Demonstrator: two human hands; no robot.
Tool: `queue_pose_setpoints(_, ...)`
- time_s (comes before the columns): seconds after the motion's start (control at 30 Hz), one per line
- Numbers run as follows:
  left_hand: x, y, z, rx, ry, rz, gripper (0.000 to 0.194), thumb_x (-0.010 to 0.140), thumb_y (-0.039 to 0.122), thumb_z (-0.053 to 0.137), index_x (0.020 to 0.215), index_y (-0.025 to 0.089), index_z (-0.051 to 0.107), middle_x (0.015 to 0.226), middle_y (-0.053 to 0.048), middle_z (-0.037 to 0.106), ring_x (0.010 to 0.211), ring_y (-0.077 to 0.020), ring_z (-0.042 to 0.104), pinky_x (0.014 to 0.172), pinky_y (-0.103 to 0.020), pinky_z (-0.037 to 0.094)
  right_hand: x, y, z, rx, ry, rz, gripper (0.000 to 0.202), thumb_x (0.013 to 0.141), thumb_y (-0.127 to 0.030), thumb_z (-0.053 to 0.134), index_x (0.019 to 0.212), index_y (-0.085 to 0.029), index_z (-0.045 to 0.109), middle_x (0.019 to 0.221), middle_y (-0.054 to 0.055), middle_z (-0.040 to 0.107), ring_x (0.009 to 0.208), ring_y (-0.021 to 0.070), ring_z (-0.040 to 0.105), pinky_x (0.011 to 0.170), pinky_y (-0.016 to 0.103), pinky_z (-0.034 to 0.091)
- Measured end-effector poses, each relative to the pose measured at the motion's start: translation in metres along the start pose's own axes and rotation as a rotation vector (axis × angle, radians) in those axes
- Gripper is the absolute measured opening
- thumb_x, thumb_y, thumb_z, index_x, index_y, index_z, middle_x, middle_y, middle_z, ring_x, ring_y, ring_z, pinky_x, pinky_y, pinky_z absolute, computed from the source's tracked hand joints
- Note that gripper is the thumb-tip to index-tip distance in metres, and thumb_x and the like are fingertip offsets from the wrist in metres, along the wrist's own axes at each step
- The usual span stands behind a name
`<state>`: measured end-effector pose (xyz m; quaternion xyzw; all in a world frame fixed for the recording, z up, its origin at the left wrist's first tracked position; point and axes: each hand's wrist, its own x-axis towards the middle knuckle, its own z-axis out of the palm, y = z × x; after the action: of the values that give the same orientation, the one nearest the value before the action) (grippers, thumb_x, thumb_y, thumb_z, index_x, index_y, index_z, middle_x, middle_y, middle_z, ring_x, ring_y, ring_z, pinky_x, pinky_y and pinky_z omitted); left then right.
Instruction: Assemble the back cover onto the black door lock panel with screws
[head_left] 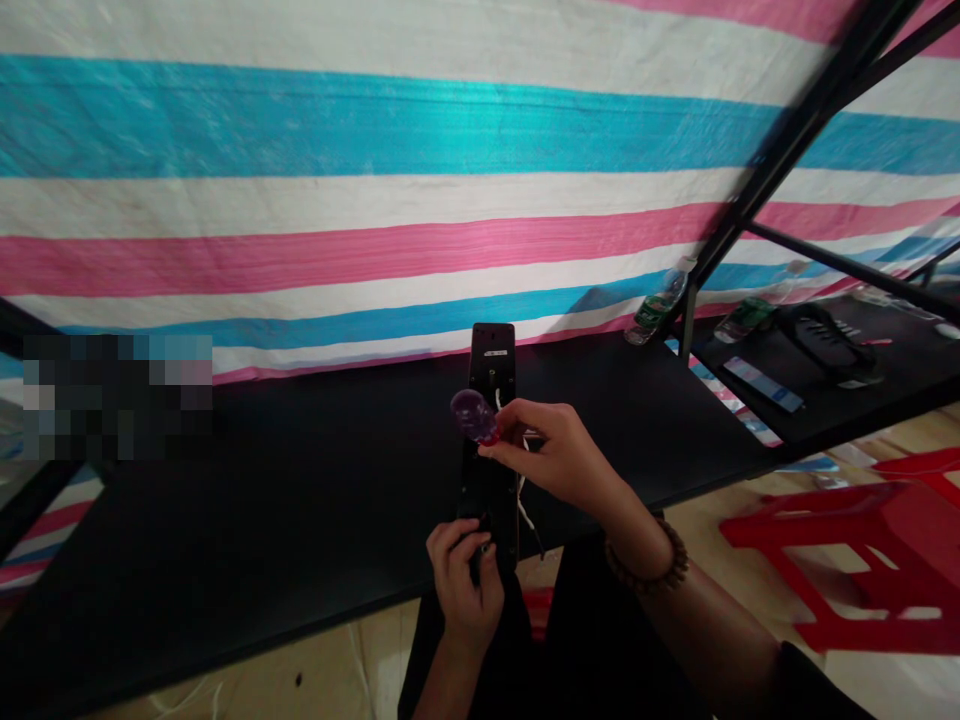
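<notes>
While the purple tool [471,414] is pinched by the right hand [556,452] above the black bar [491,490] on the table [262,500], whose near edge is neared by the curled left hand [466,582], its grip untellable, the white cord [527,514] might be snagged by careless lowering.

Leftward room over tabletop [300,500] — bottle [660,305], post [687,325] at back right.

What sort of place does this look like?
Probably a makeshift workspace, perhaps a temporary booth: a striped plastic sheet hangs like a wall behind the black table, and a long black device rests on that table.
</notes>
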<state>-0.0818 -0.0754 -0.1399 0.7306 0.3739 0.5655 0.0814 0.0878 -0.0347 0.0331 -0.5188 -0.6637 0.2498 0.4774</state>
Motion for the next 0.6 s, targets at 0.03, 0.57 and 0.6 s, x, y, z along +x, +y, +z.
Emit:
queue_pose_setpoints(0.03, -0.0002, -0.0001, 0.0000, 0.003, -0.002, 0.001, 0.008, 0.096, 0.016, 0.053, 0.098, 0.019, 0.060, 0.102, -0.008, 0.060, 0.096, -0.0212, 0.059, 0.086, -0.039, 0.051, 0.0000, 0.0019, 0.0013, 0.013, 0.013, -0.004, 0.012, 0.083, -0.024, 0.079, 0.085, -0.019, 0.068, 0.076, -0.001, 0.069, 0.065, 0.0118, 0.061, 0.060, 0.022, 0.046)
queue_pose_setpoints(0.57, -0.0021, -0.0009, 0.0000, 0.014, -0.001, -0.015, 0.008, 0.097, 0.018, 0.052, 0.099, 0.020, 0.060, 0.102, -0.008, 0.060, 0.097, -0.0218, 0.059, 0.086, -0.041, 0.053, -0.0010, 0.0061, 0.0016, 0.002, 0.039, -0.184, 0.011, 0.092, -0.025, 0.070, 0.084, -0.018, 0.073, 0.089, 0.005, 0.070, 0.079, 0.0145, 0.066, 0.070, 0.024, 0.051)
queue_pose_setpoints(0.6, -0.0021, -0.0007, -0.0001, 0.014, -0.002, -0.018, 0.008, 0.096, 0.018, 0.053, 0.099, 0.020, 0.060, 0.102, -0.007, 0.060, 0.097, -0.0217, 0.059, 0.085, -0.041, 0.053, -0.0010, 0.0068, 0.0015, 0.003, 0.048, -0.183, 0.011, 0.093, -0.025, 0.069, 0.086, -0.018, 0.074, 0.090, 0.005, 0.071, 0.079, 0.0150, 0.067, 0.070, 0.025, 0.051)
